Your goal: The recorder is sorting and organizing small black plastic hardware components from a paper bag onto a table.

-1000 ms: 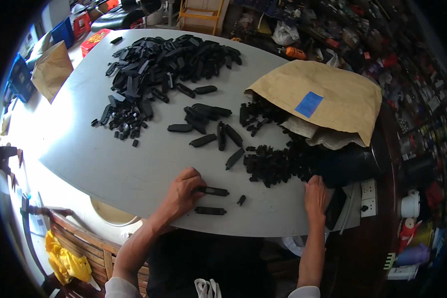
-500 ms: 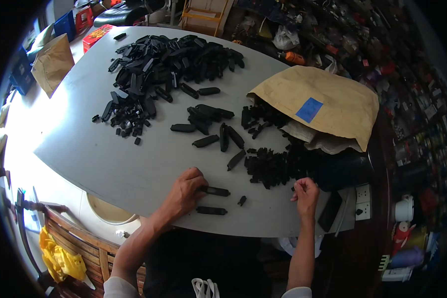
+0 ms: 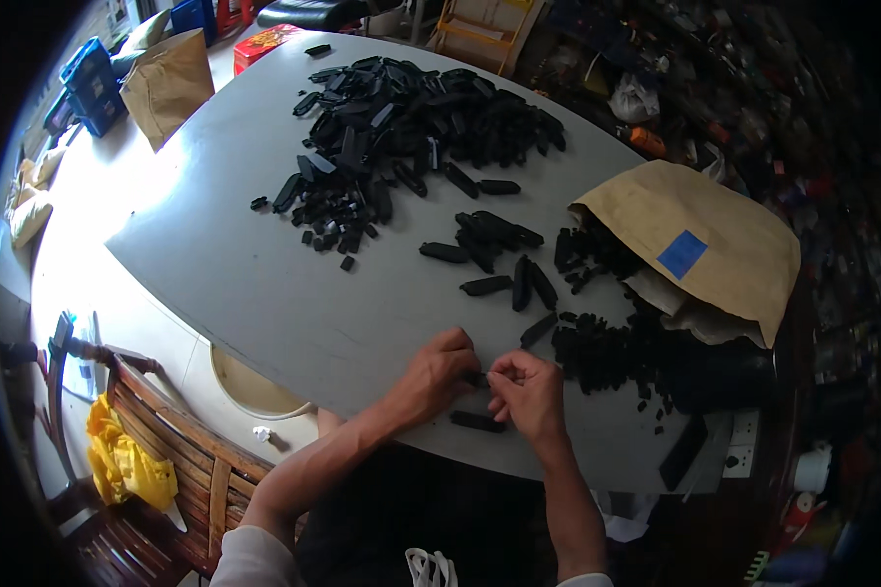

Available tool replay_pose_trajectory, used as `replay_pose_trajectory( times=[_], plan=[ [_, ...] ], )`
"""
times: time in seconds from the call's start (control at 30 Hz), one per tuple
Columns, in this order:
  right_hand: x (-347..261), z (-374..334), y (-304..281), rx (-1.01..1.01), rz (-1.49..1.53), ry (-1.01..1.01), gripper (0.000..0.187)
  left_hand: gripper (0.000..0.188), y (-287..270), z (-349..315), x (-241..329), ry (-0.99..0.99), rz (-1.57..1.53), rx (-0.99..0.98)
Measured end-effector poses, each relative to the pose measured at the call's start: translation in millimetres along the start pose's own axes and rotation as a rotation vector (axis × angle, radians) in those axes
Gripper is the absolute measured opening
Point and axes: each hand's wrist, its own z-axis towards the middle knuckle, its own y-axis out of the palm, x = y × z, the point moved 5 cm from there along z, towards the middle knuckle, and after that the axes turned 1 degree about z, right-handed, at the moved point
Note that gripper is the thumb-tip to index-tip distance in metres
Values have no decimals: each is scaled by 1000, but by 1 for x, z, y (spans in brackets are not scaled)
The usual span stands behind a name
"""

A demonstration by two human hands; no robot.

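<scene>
Hands meet low on the pale grey table (image 3: 294, 303), close to its near edge, and that's where the action is! Left hand (image 3: 439, 370) has its fingers bunched tight, curled round a black piece (image 3: 474, 379) that shows only in the small gap between the 2 hands. Right hand (image 3: 529, 391) comes in from the other side, thumb and fingertips drawn into a narrow pinch right by that piece; whether anything sits inside the pinch, I can't tell from this angle.

Just below them, flat on the table, lies 1 long black casing (image 3: 477, 422), its right end beside the right hand. Up and to the right, a heap of small black parts (image 3: 602, 354) spreads near the right hand, with crumbs trailing toward the edge. Over that, a tan paper bag (image 3: 724, 210) lies on its side, mouth toward the parts, 1 blue patch (image 3: 682, 254) on its face.

Mid-table, a loose cluster of black casings (image 3: 494, 231); beyond, the big pile (image 3: 411, 117), dense and dark, with little black blocks (image 3: 335, 217) scattered at its near left. Off to the left, a yellow plastic bag (image 3: 127, 455) hangs over a wooden chair (image 3: 220, 479).
</scene>
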Motion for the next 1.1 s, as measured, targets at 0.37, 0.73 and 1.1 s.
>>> replay_pose_trajectory(
  times=[0.37, 0.73, 1.1],
  plan=[
    [4, 6, 11, 92, -373, -202, 9, 21, -2, -1, 7, 27, 13, 45],
    [-12, 0, 9, 125, -806, -257, 21, 18, 2, -1, 5, 31, 5, 26],
    [26, -24, -62, 318, -334, -251, 9, 21, -25, -9, 15, -92, 202, -155]
  ],
)
